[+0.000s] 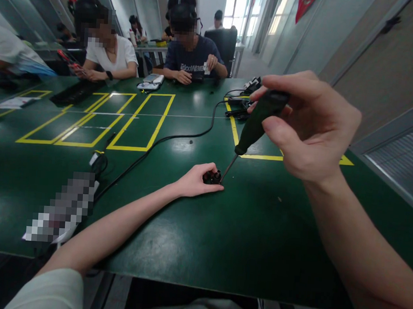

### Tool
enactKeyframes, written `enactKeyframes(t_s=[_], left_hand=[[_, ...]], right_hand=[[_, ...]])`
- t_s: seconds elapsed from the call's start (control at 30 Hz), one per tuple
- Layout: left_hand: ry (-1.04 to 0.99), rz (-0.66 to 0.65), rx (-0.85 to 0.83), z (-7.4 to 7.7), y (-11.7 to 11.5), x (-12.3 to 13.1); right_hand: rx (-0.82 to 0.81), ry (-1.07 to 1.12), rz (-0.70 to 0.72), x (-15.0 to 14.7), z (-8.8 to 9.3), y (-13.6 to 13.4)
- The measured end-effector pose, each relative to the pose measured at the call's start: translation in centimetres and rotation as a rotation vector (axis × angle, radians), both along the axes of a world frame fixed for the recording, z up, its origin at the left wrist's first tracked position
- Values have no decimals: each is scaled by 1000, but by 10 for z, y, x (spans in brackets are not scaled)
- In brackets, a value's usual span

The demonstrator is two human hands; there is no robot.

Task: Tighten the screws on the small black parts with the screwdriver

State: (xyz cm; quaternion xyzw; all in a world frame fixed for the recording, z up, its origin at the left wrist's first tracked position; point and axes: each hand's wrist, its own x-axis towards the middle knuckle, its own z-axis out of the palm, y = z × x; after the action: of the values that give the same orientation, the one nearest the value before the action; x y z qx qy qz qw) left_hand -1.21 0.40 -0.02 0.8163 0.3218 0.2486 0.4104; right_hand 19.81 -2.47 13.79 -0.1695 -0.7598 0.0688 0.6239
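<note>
My right hand (310,119) is closed around the dark handle of a screwdriver (261,118), which slants down to the left. Its thin metal shaft ends at a small black part (211,177) with round openings. My left hand (198,181) grips that part between thumb and fingers, low over the green table (173,245). Whether the screwdriver's tip is inside the part or only touching its edge, I cannot tell. The fingers hide much of the black part.
A black cable (183,136) crosses the table to black devices (242,105) at the far right. Yellow tape (130,148) marks rectangles. A blurred white-edged object (63,211) lies left. Opposite sit a person in dark blue (198,56) and a person in white (111,53).
</note>
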Motion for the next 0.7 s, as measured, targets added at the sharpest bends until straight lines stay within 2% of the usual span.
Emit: enactKeyframes(t_s=[0.13,0.33,0.53,0.6,0.7], left_hand=[[7,4,-5,2,-1,0],[-15,-6,3,3,-1,0],[-10,-9,-20,2,0,0],[-7,-1,-12,2,-1,0],[-13,7,-13,2,-1,1]], right_hand=[[-28,10,97,1,-3,1],[40,2,-43,-1,0,2],[-52,-18,119,1,-3,0],[-18,-47,86,2,-3,0],[53,-65,-46,3,0,0]])
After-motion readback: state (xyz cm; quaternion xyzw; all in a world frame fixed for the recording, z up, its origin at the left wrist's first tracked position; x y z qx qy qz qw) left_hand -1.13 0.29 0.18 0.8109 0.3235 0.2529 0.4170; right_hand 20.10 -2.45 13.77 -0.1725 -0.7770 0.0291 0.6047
